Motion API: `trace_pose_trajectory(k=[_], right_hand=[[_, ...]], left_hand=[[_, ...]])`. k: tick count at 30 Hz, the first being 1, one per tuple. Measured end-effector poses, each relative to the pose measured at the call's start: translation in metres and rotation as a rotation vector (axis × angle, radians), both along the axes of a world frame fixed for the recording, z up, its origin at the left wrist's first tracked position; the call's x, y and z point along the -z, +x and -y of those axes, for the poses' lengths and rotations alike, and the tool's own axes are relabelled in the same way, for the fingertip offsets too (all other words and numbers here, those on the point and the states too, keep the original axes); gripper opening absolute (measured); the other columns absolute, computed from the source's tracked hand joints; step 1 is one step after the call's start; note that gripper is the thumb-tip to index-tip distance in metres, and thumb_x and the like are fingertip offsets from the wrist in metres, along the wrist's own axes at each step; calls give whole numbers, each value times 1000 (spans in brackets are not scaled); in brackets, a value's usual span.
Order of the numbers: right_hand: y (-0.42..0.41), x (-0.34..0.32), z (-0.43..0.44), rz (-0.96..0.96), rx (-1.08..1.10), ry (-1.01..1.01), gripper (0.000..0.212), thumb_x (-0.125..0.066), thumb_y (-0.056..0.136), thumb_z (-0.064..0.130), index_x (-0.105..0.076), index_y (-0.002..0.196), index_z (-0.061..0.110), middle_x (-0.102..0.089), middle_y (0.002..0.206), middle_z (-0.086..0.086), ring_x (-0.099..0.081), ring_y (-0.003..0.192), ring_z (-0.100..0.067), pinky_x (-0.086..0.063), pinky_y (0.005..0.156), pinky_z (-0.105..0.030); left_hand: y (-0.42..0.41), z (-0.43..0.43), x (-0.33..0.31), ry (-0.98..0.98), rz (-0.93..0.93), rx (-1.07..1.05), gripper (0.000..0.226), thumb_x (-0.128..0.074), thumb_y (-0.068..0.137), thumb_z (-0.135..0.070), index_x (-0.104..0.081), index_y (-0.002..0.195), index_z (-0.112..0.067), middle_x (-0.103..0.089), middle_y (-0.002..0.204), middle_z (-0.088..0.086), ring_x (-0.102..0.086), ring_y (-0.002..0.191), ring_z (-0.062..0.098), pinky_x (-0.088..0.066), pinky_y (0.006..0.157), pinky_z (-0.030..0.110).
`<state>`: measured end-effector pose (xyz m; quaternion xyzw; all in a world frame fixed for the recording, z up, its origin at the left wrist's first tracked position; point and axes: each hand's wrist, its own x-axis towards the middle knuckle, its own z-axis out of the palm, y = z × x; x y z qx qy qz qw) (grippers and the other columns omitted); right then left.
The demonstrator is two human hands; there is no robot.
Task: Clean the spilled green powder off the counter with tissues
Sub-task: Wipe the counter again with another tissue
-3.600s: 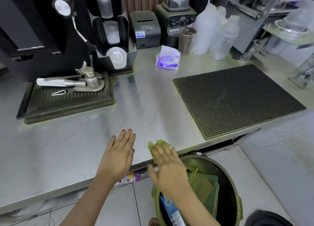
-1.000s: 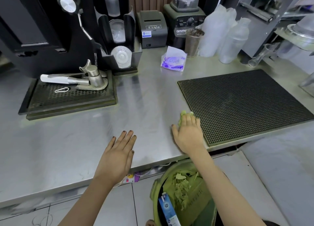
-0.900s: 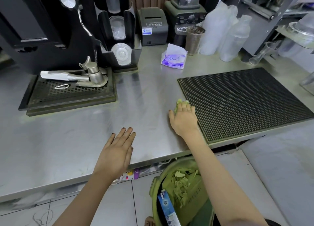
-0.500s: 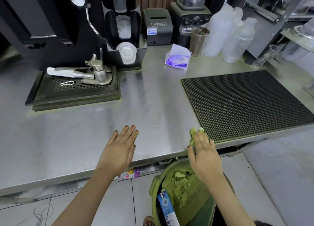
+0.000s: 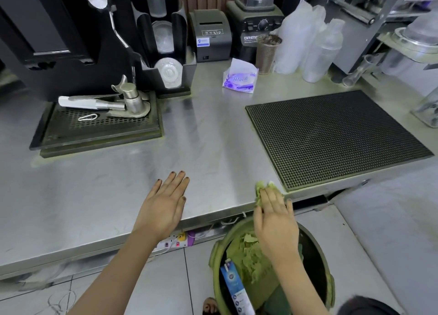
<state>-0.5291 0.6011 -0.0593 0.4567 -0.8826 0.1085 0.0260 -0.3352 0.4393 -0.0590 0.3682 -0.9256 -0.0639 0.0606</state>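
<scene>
My right hand (image 5: 275,217) presses a green-stained tissue (image 5: 262,189) flat against the steel counter (image 5: 208,134) at its front edge, fingers straight, just left of the black rubber mat (image 5: 336,137). My left hand (image 5: 166,203) rests flat and open on the counter, palm down, to the left. Faint green powder shows along the base of the drip tray (image 5: 99,134). A purple tissue pack (image 5: 240,79) stands at the back of the counter.
A green bin (image 5: 324,255) with used green tissues and a blue carton (image 5: 234,286) sits on the floor right below the counter edge. At the back stand a black machine, cup-lid holder (image 5: 168,54), receipt printer (image 5: 211,34), blender (image 5: 256,23) and plastic bottles (image 5: 320,49).
My right hand has dragged the tissue from beside the mat's left edge back toward me to the counter's front edge above the bin. My left hand has stayed put.
</scene>
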Motion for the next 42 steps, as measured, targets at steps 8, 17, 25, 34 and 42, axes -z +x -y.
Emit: trace_pose_trajectory(k=[8, 17, 25, 34, 42], right_hand=[[96, -1, 31, 87, -214, -55, 57, -37, 86, 39, -50, 130, 6, -52, 135, -8, -42, 131, -25, -25, 110, -39], [11, -5, 27, -3, 44, 38, 59, -22, 93, 41, -51, 126, 3, -54, 131, -14, -45, 128, -28, -25, 108, -46], [29, -21, 52, 90, -370, 68, 53, -20, 92, 42, -53, 126, 19, -58, 128, 1, -49, 123, -14, -32, 111, -34], [10, -11, 186, 137, -226, -45, 70, -20, 84, 42, -50, 125, -6, -55, 124, -26, -44, 125, -37, -31, 108, -47], [-14, -19, 83, 116, -427, 33, 52, -23, 95, 40, -35, 140, 19, -44, 141, -1, -36, 135, -16, -26, 110, -30]], left_hand=[[-1, 0, -3, 45, -22, -2, 68, 2, 85, -42, -23, 144, -21, -16, 152, -7, 2, 136, 3, 2, 113, 26], [-1, -2, -6, 83, -32, -17, 71, 7, 82, -43, -18, 145, -21, -10, 153, -8, 7, 135, 2, 3, 113, 26], [2, 2, -9, 130, -111, -271, 81, 8, 78, -46, -19, 145, -11, -7, 155, 3, 3, 142, 15, 9, 111, 27], [44, 21, -7, 55, 41, -403, 82, 11, 77, -46, -21, 145, -13, -12, 155, 2, -5, 143, 20, -4, 114, 43], [45, 22, -2, 58, -33, -418, 74, 3, 84, -42, -31, 142, -11, -21, 152, 2, -12, 142, 19, -9, 114, 43]])
